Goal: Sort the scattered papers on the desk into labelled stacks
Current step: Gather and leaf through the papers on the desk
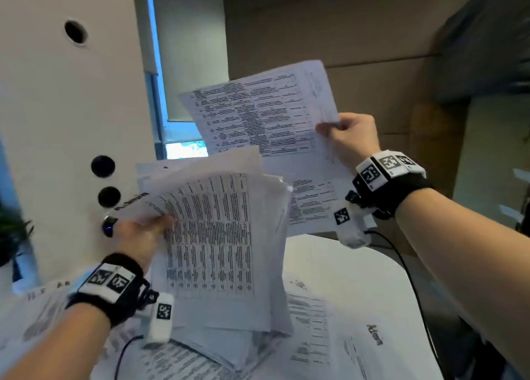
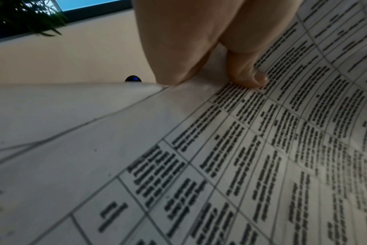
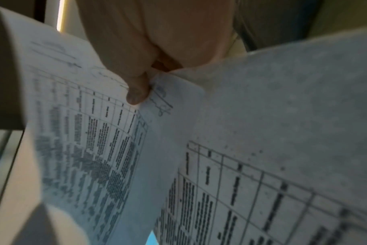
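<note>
My left hand (image 1: 149,230) grips a thick bundle of printed table sheets (image 1: 218,236) by its left edge, held up over the desk; in the left wrist view the thumb (image 2: 247,73) presses on the top sheet (image 2: 241,157). My right hand (image 1: 350,138) is raised higher to the right and pinches printed sheets (image 1: 263,113) at their right edge. The right wrist view shows its thumb (image 3: 136,92) on one sheet (image 3: 90,132), with a second sheet (image 3: 283,132) fanning off to the right. More loose papers (image 1: 312,322) lie scattered on the white desk (image 1: 372,270) below.
A white panel (image 1: 71,121) with round black holes and a lit blue button (image 1: 109,227) stands at the left. A green plant (image 1: 11,236) sits at the far left, a window (image 1: 183,138) behind. Black cables run from both wrist cameras across the desk.
</note>
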`<state>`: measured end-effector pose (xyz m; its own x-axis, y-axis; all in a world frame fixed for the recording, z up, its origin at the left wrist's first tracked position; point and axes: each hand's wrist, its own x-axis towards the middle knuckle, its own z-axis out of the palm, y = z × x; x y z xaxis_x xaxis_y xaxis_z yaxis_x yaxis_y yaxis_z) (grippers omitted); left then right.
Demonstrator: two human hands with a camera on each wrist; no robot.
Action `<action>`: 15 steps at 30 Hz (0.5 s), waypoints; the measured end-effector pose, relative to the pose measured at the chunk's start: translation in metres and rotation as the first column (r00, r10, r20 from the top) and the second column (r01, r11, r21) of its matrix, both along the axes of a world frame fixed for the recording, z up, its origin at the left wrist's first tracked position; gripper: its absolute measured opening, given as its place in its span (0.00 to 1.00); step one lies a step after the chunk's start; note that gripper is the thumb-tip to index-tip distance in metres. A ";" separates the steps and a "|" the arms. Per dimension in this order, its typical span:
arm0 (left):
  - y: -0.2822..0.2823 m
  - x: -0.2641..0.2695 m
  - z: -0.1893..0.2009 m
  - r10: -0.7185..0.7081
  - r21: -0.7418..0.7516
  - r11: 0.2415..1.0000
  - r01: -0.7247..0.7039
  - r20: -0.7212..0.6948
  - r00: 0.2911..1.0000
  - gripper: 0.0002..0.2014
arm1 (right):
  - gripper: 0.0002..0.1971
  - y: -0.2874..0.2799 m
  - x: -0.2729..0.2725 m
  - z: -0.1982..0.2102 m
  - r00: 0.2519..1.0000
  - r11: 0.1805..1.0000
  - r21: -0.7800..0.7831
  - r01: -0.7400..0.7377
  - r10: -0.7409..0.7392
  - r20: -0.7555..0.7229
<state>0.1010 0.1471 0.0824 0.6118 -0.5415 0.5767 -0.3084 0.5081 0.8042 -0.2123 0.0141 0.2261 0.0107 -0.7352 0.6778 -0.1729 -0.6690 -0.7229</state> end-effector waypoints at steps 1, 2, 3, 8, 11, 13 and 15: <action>0.003 -0.001 0.001 -0.006 0.027 1.000 0.005 0.006 1.000 0.08 | 0.06 -0.002 0.004 0.000 0.998 1.000 0.012 -0.014 0.014 0.057; 0.006 -0.002 0.002 -0.007 0.050 0.999 0.006 0.012 1.000 0.04 | 0.08 -0.006 0.008 -0.002 0.995 0.999 0.043 -0.013 0.009 0.104; 0.007 -0.003 0.002 -0.006 0.065 0.998 0.005 0.013 1.000 0.04 | 0.10 -0.008 0.010 -0.006 0.990 0.996 0.088 -0.019 0.006 0.143; 0.006 -0.004 -0.001 -0.015 0.082 0.996 0.024 -0.104 0.994 0.07 | 0.15 -0.024 0.017 -0.044 0.980 0.951 0.307 -0.030 -0.031 0.194; 0.003 -0.007 0.001 -0.052 0.086 0.994 0.065 -0.147 0.988 0.10 | 0.16 -0.039 0.020 -0.062 0.991 0.940 0.337 0.049 -0.087 0.098; 0.000 -0.010 0.004 -0.060 0.067 0.995 0.071 -0.153 0.986 0.14 | 0.10 -0.044 0.027 -0.066 0.999 0.941 0.337 -0.019 0.001 0.054; -0.002 -0.014 0.007 -0.054 0.077 0.995 0.066 -0.154 0.987 0.14 | 0.06 -0.024 0.036 -0.060 0.989 0.943 0.299 -0.143 0.121 0.090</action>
